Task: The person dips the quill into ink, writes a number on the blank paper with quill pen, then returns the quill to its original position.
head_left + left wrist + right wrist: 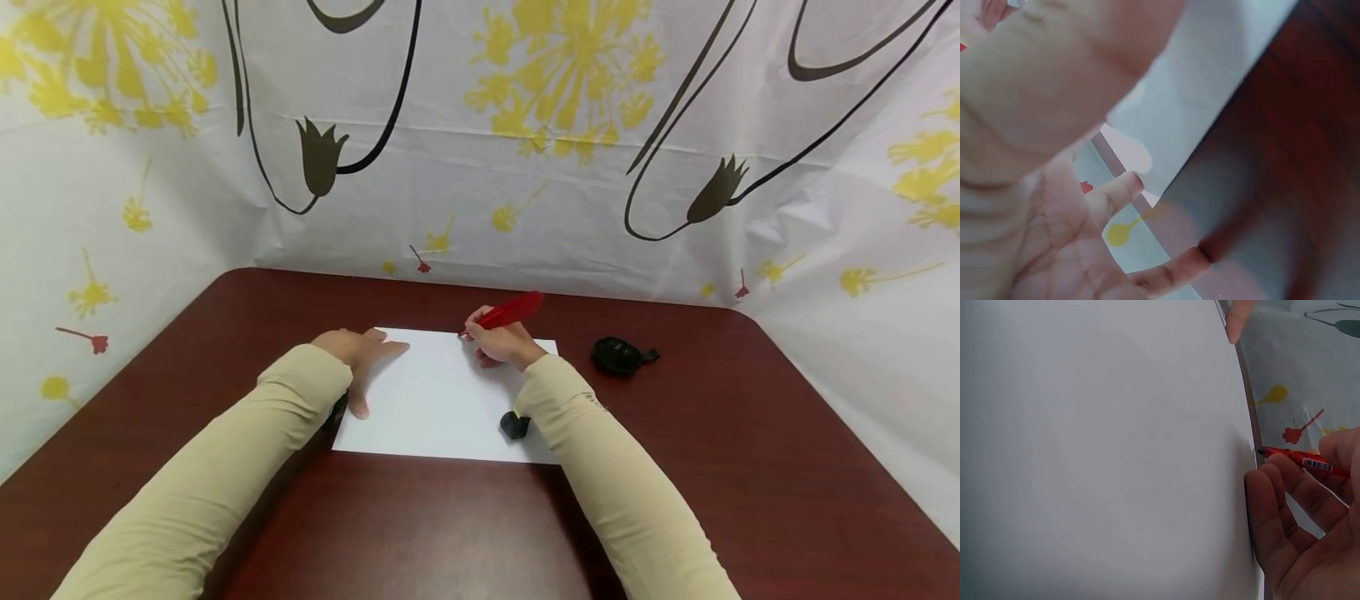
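Observation:
A sheet of white paper (435,400) lies on the dark red table. My right hand (501,340) pinches a red marker (513,310) between thumb and fingers, its dark tip close to the paper's far edge. In the right wrist view the marker (1316,464) shows a barcode label, and the lower fingers rest at the sheet. My left hand (362,358) lies spread on the paper's left side, thumb toward me. The left wrist view shows its straight fingers (1175,273) from the palm side, close up.
To the right of the paper lies a black round object (618,357) with a short strap. A small dark object (514,425) shows by the right cuff, over the paper. A white cloth (450,200) with yellow and dark flower prints hangs behind the table (450,525).

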A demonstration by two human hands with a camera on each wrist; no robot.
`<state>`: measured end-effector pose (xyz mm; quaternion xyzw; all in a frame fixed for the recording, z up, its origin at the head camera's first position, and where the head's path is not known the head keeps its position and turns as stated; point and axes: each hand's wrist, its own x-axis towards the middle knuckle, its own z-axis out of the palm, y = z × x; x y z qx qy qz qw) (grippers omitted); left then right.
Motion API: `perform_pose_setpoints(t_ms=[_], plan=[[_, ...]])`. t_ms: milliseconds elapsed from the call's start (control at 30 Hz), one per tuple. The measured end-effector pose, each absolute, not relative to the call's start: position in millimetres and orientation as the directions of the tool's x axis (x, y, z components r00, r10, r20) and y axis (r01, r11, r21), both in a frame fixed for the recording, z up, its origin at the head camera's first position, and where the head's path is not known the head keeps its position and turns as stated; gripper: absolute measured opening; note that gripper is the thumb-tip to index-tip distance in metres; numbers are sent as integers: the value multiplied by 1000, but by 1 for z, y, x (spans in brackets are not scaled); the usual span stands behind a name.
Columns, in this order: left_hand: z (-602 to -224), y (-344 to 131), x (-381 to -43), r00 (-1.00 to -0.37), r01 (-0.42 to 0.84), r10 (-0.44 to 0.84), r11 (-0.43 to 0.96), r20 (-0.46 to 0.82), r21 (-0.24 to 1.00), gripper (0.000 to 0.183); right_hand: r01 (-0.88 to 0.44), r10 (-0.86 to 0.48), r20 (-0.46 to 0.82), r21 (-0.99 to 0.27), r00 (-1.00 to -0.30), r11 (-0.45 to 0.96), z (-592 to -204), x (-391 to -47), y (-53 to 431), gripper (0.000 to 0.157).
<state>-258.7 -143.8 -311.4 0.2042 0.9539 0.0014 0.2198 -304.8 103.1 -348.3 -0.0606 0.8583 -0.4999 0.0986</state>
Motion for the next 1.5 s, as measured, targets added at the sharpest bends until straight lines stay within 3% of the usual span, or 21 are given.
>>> perform_pose_setpoints(t_ms=[233, 467, 633, 867, 1267, 1500], plan=[[-306, -139, -262, -795, 381, 385, 918, -469, 109, 120, -10, -201, -100, -875, -974, 484, -341, -304, 101, 14], [-301, -122, -249, -864, 377, 359, 926, -352, 19, 111, 6, -187, -108, -880, -976, 474, -335, -305, 98, 12], [-305, -121, -247, -861, 409, 397, 912, -318, 31, 111, 39, -172, -129, -893, -977, 449, -335, -304, 96, 11], [-311, -127, -254, -846, 398, 411, 911, -340, 111, 113, 62, -140, -138, -892, -980, 447, -337, -304, 94, 20], [-308, -124, -258, -861, 337, 346, 937, -373, 91, 114, 68, -124, -129, -909, -984, 411, -334, -307, 94, 26], [-314, -124, -257, -845, 324, 341, 939, -411, 114, 117, 112, -136, -179, -910, -974, 398, -339, -303, 94, 16]])
